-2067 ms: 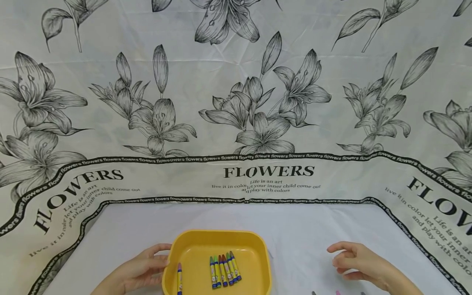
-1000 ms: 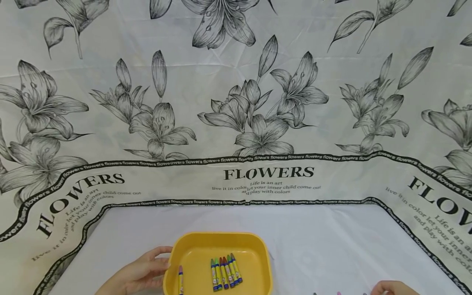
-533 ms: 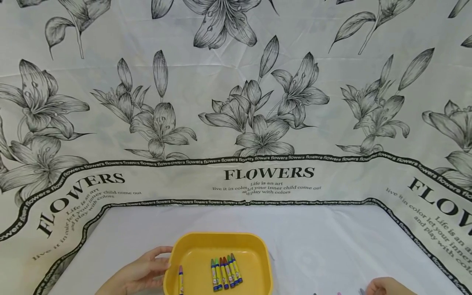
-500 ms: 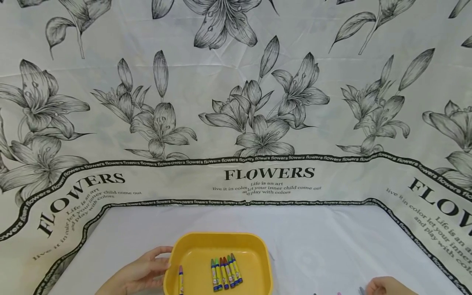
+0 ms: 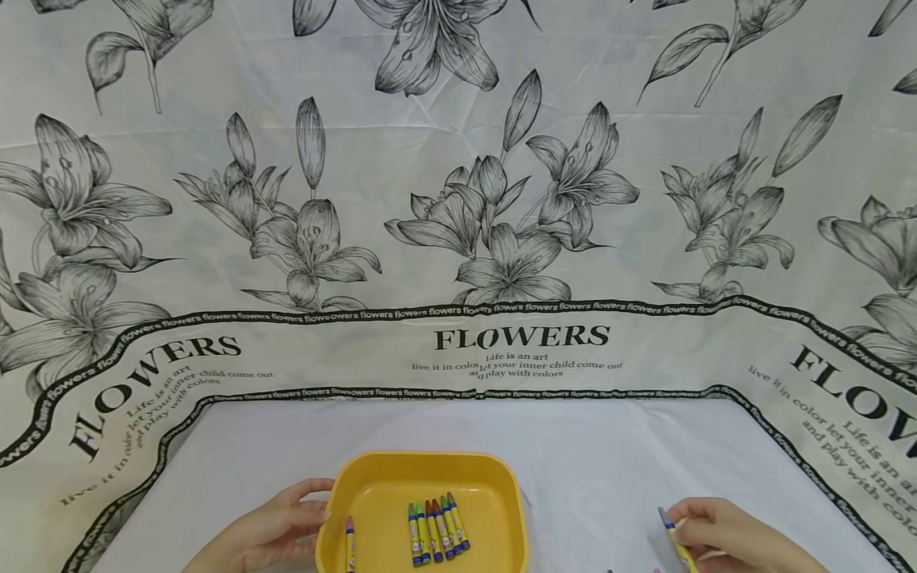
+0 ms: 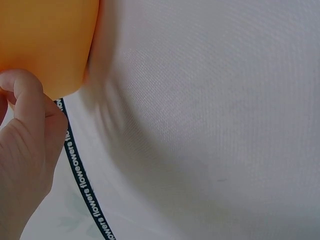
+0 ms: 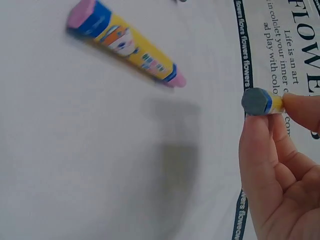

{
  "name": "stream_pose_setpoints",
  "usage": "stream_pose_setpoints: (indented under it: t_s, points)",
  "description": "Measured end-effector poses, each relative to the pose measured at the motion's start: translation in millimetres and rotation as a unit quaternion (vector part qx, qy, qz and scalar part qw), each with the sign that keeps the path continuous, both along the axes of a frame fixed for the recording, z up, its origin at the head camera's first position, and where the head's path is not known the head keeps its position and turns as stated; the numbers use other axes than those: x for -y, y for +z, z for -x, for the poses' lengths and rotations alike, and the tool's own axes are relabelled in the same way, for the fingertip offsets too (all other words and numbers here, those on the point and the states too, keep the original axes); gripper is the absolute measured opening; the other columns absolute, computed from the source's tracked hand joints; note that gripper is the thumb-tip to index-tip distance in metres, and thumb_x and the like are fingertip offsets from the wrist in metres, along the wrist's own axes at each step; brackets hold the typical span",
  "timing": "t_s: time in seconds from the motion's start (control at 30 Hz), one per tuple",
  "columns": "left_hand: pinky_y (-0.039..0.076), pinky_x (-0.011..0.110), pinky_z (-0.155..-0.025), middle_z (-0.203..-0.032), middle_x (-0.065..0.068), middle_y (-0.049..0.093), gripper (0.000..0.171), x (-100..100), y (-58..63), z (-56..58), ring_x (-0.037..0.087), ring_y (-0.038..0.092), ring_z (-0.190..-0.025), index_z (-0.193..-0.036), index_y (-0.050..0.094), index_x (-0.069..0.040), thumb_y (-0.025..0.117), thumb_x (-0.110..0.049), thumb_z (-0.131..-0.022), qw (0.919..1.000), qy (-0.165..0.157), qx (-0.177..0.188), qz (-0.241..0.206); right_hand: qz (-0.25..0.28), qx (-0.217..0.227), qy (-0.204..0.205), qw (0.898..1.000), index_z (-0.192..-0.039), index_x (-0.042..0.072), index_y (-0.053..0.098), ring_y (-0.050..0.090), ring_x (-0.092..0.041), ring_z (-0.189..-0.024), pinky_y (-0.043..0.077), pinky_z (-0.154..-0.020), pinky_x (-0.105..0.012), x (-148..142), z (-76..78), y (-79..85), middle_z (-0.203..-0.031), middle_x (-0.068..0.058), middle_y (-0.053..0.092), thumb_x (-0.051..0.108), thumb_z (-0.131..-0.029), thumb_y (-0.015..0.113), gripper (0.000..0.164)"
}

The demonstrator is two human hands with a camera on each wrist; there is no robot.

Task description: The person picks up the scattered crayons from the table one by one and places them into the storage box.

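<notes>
My right hand [image 5: 734,537] pinches a grey crayon [image 5: 673,535] with a yellow wrapper and blue bands, raised above the white cloth. In the right wrist view, the crayon's flat grey end [image 7: 256,102] faces the camera between the thumb and fingers. My left hand [image 5: 275,525] holds the left side of a yellow tray [image 5: 430,459], fingers bent against its wall. Several crayons [image 5: 438,529] lie side by side in the tray, with green and dark red tips among them. A pink-tipped crayon [image 5: 350,545] lies apart along the tray's left side.
A pink crayon [image 7: 132,45] lies on the white cloth [image 7: 90,165] below my right hand. At the bottom edge of the head view, a dark crayon tip [image 5: 610,571] just shows. A floral curtain [image 5: 501,199] closes off the back and sides.
My right hand went down to the crayons at the lower right, took the grey one and lifted it leftward and away from me. My left hand and the tray have stayed about the same.
</notes>
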State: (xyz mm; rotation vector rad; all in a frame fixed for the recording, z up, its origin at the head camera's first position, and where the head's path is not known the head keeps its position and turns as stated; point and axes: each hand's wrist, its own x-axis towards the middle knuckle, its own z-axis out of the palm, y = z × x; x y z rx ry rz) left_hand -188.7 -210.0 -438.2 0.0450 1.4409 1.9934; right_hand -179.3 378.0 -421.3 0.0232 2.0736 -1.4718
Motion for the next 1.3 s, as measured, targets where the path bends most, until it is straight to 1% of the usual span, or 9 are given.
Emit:
stream_pose_setpoints:
  t_s: [0.07,0.23,0.33,0.4,0.53,0.63,0.9,1.13,1.3]
  points:
    - [0.052,0.026,-0.08,-0.115,0.01,0.057,0.048,1,-0.1,0.0,0.016,0.06,-0.096,-0.134,0.032,-0.004,0.055,-0.004,-0.092,1.0,-0.002,0.001,-0.001,0.015,-0.001,0.008,1.0,-0.105,-0.002,0.056,0.052,-0.011,-0.068,0.048,-0.061,-0.023,10,5.8,5.2,-0.077,0.002,0.055,0.011,-0.088,0.05,0.022]
    - [0.053,0.026,-0.079,-0.115,0.009,0.058,0.047,2,-0.6,0.3,0.016,0.06,-0.095,-0.134,0.033,-0.005,0.055,-0.005,-0.092,1.0,-0.006,-0.002,-0.001,0.056,-0.025,0.04,0.997,-0.106,0.0,0.055,0.054,-0.01,-0.074,0.051,-0.064,-0.025,40,18.3,14.9,-0.083,0.001,0.058,0.011,-0.089,0.052,0.021]
    - [0.053,0.026,-0.079,-0.115,0.01,0.058,0.047,1,-0.4,0.6,0.016,0.06,-0.095,-0.134,0.032,-0.005,0.054,-0.005,-0.092,1.0,-0.007,-0.001,-0.001,0.075,-0.033,0.046,0.996,-0.106,0.001,0.055,0.054,-0.011,-0.076,0.052,-0.065,-0.025,59,25.0,18.1,-0.085,0.001,0.058,0.011,-0.089,0.052,0.02]
    - [0.053,0.026,-0.079,-0.115,0.01,0.057,0.048,1,-0.5,0.9,0.016,0.06,-0.095,-0.134,0.031,-0.004,0.054,-0.005,-0.092,1.0,-0.008,-0.005,0.0,0.081,-0.04,0.049,0.995,-0.108,0.0,0.053,0.054,-0.011,-0.076,0.052,-0.066,-0.026,70,28.8,20.1,-0.086,0.0,0.058,0.01,-0.089,0.052,0.022]
    - [0.053,0.026,-0.078,-0.116,0.01,0.057,0.05,1,-1.1,1.5,0.016,0.059,-0.094,-0.135,0.03,-0.003,0.054,-0.005,-0.092,0.9999,-0.005,-0.012,0.007,0.079,-0.047,0.044,0.995,-0.109,-0.003,0.052,0.056,-0.013,-0.076,0.053,-0.066,-0.027,92,35.5,24.3,-0.085,-0.002,0.059,0.01,-0.087,0.054,0.026]
    - [0.053,0.027,-0.079,-0.116,0.01,0.057,0.05,1,-1.7,1.6,0.017,0.059,-0.094,-0.135,0.03,-0.003,0.055,-0.005,-0.092,0.9998,-0.001,-0.016,0.015,0.075,-0.049,0.037,0.995,-0.109,-0.002,0.054,0.057,-0.014,-0.075,0.054,-0.065,-0.027,106,40.2,28.1,-0.085,-0.003,0.06,0.012,-0.085,0.056,0.027]
    - [0.053,0.03,-0.081,-0.116,0.01,0.056,0.055,-1,-1.9,2.1,0.018,0.058,-0.097,-0.137,0.025,0.0,0.056,-0.005,-0.091,0.9993,0.004,-0.026,0.029,0.078,-0.059,0.041,0.994,-0.111,-0.004,0.053,0.057,-0.015,-0.074,0.055,-0.066,-0.029,131,48.5,34.8,-0.084,-0.004,0.061,0.013,-0.085,0.059,0.031]
    - [0.053,0.029,-0.081,-0.116,0.01,0.056,0.053,2,-3.7,2.5,0.018,0.059,-0.097,-0.137,0.027,-0.001,0.055,-0.005,-0.092,0.9996,-0.001,-0.02,0.02,0.08,-0.062,0.029,0.995,-0.111,-0.004,0.053,0.056,-0.015,-0.073,0.054,-0.064,-0.026,156,54.1,37.5,-0.082,-0.004,0.06,0.011,-0.084,0.06,0.032]
    - [0.053,0.03,-0.081,-0.117,0.01,0.057,0.053,1,-4.3,2.5,0.018,0.059,-0.097,-0.137,0.027,-0.002,0.055,-0.005,-0.092,0.9995,0.004,-0.018,0.024,0.08,-0.058,0.023,0.995,-0.113,-0.005,0.054,0.058,-0.014,-0.073,0.055,-0.063,-0.025,177,57.0,36.8,-0.084,-0.005,0.062,0.009,-0.083,0.06,0.033]
